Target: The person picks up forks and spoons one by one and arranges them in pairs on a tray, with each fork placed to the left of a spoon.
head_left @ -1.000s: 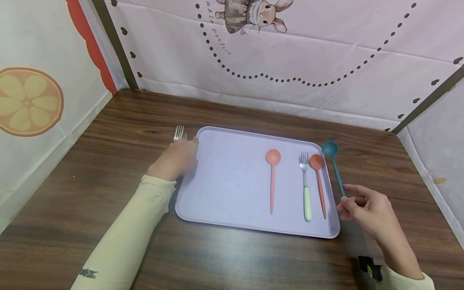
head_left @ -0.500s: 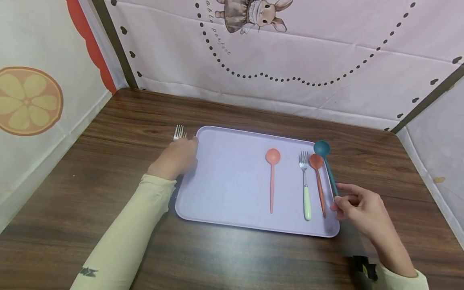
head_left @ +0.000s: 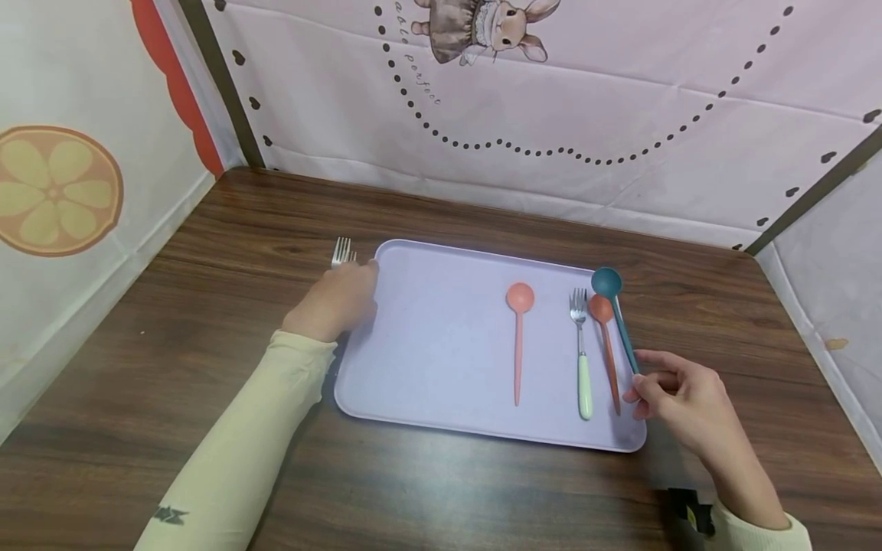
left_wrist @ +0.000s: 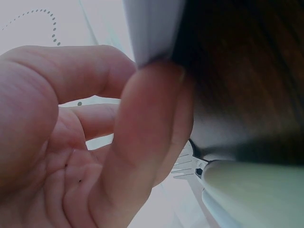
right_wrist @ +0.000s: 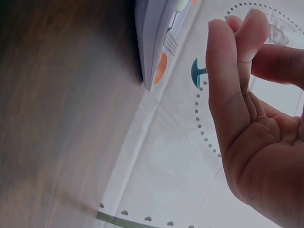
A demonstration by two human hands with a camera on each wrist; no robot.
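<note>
My right hand pinches the handle of a teal spoon, whose bowl overlaps the far right corner of the lavender tray. Clear of the tabletop, that bowl also shows beyond the fingers in the right wrist view. At the tray's left rim, my left hand grips the edge; the left wrist view has its fingertips on the rim. On the tray lie a pink spoon, a green-handled fork and an orange-red spoon, which is closest to the teal one.
Another fork lies left of the tray, mostly hidden behind my left hand; the left wrist view shows its tines and pale green handle. Printed cloth walls border the dark wooden table at the back and sides.
My right hand has brought the teal spoon leftward, from beside the tray to over its right edge, close to the orange-red spoon. My left hand has stayed at the rim.
</note>
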